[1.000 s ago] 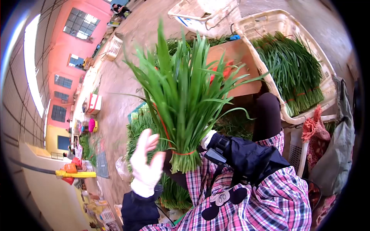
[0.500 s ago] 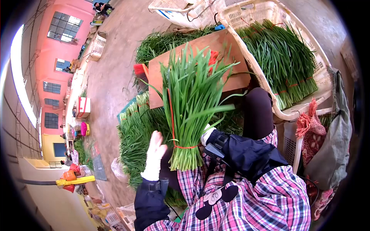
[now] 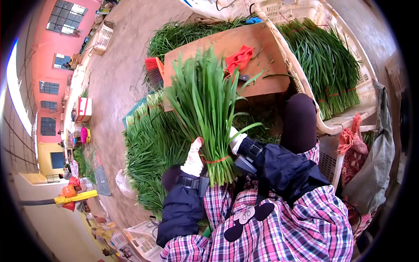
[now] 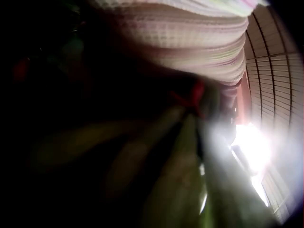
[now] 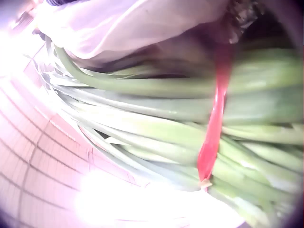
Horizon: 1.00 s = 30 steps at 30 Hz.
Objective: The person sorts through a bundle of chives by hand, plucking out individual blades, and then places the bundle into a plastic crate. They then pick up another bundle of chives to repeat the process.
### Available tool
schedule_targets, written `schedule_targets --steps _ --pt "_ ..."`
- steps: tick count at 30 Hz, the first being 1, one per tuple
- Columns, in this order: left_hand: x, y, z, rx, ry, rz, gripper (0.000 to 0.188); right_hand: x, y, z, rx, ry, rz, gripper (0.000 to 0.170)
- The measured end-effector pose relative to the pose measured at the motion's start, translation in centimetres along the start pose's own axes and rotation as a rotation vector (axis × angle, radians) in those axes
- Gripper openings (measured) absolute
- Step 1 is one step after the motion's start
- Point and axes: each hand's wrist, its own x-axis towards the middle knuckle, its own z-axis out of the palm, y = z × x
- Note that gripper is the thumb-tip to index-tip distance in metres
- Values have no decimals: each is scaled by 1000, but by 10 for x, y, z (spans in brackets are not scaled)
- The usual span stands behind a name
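Observation:
A tied bunch of garlic chives [image 3: 207, 109] stands upright over the person's lap, leaves up and cut ends down. A red tie [image 3: 217, 160] circles its lower stems. My left hand [image 3: 193, 157], in a pale glove, grips the bunch from the left just by the tie. From the right, my right hand [image 3: 237, 140] holds it, its fingers mostly hidden behind the leaves. In the right wrist view, the pale glove [image 5: 128, 23] lies along the stems beside the red band [image 5: 213, 128]. The left wrist view is dark, with the ribbed glove [image 4: 190, 42] over blurred stems.
More chive bunches [image 3: 152, 148] are piled at the left. Ahead, a brown board [image 3: 270, 56] bears a red cloth [image 3: 240, 58], with a red brush [image 3: 153, 65] beside it. At the right, a white plastic crate [image 3: 325, 124] holds tied bunches. A clear plastic bag [image 3: 123, 183] lies on the floor.
My left hand, raised apart from the bunch earlier, has moved right and taken hold of the bunch near the tie. The right hand keeps its hold. The view has shifted, showing more of the board.

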Motion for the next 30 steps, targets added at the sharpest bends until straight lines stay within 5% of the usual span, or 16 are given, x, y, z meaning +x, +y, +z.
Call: schedule_targets --steps 5,6,8,10,12,15,18,22,25,30 --pt "4 -19 7 -142 14 160 56 -3 -46 50 -864 -10 -342 33" --pt "5 -18 8 -157 26 172 54 1 -44 51 -824 -3 -402 35" --pt "6 -12 14 -187 52 203 51 9 -48 34 -952 55 -174 38" --pt "6 -2 28 -180 136 216 44 14 -40 22 -435 172 -41 37" --pt "12 2 25 -214 104 229 44 3 -46 30 -416 319 -186 52" --pt "14 10 30 -229 30 305 44 -40 -59 26 -445 594 124 73" --pt "18 8 25 -128 166 447 45 -76 -49 32 -568 650 131 55" --pt "18 -4 20 -6 242 583 48 -93 -39 75 -844 557 -129 23" --pt "15 -8 25 -127 204 562 46 -79 -35 110 -1471 162 -585 19" --pt "16 -15 21 -175 190 513 42 -47 -35 137 -2159 43 -768 27"
